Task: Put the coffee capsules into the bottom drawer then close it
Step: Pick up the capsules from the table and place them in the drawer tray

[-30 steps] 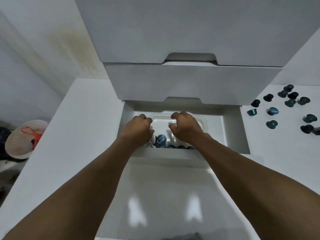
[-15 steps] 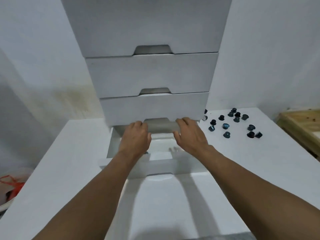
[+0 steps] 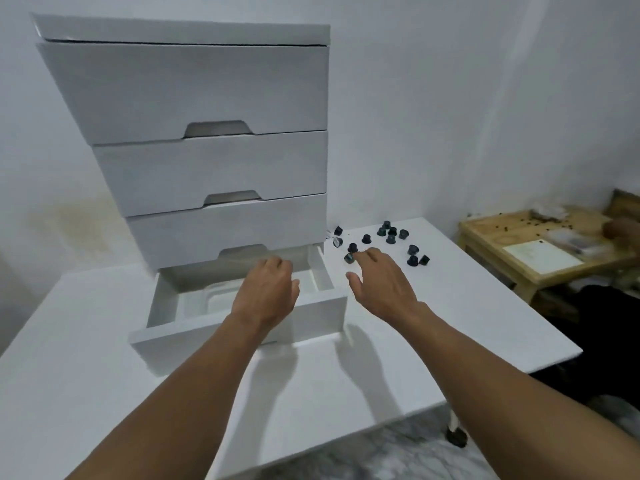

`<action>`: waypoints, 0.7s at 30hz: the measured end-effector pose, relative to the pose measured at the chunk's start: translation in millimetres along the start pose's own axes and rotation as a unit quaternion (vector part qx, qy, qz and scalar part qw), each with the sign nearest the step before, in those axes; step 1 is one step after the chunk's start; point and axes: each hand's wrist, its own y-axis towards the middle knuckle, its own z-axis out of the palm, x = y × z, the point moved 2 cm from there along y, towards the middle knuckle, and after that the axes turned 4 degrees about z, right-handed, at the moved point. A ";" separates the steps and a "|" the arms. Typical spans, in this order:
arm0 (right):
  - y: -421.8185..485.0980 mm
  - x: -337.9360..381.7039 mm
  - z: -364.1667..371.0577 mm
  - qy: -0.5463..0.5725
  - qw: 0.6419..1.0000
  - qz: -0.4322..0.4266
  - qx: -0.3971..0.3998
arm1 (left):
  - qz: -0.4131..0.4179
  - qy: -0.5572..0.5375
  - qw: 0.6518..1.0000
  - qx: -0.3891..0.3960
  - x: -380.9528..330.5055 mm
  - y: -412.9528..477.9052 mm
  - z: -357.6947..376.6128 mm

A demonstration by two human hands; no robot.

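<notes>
Both hands left the drawer (image 3: 242,336): right hand (image 3: 382,285) open beside capsules (image 3: 389,237), left hand (image 3: 268,292) empty.

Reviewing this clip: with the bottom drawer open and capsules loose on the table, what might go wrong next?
1. The right hand reaches open toward the scattered capsules; a sweep may roll some off the table.
2. The left hand hovers over the open bottom drawer; closing it early could pinch fingers.

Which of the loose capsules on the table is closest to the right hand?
The teal capsule at the near-left edge of the scatter, just off the right hand's fingertips. The other capsules lie farther back or to the right.
</notes>
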 end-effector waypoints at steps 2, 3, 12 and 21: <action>-1.2 -24.0 -7.6 0.009 1.000 0.016 -0.004 | 0.011 -0.006 1.000 0.010 -20.5 15.2 6.4; -1.0 -37.4 -10.8 0.008 1.000 0.021 -0.006 | 0.018 -0.008 1.000 0.015 -31.6 23.9 10.8; 32.7 -201.1 -39.4 -0.024 0.998 0.056 0.017 | 0.011 -0.037 0.999 0.031 -152.0 123.4 81.9; 90.7 -338.4 -53.6 -0.021 0.995 0.061 0.077 | -0.026 -0.068 0.996 0.053 -244.5 209.1 155.0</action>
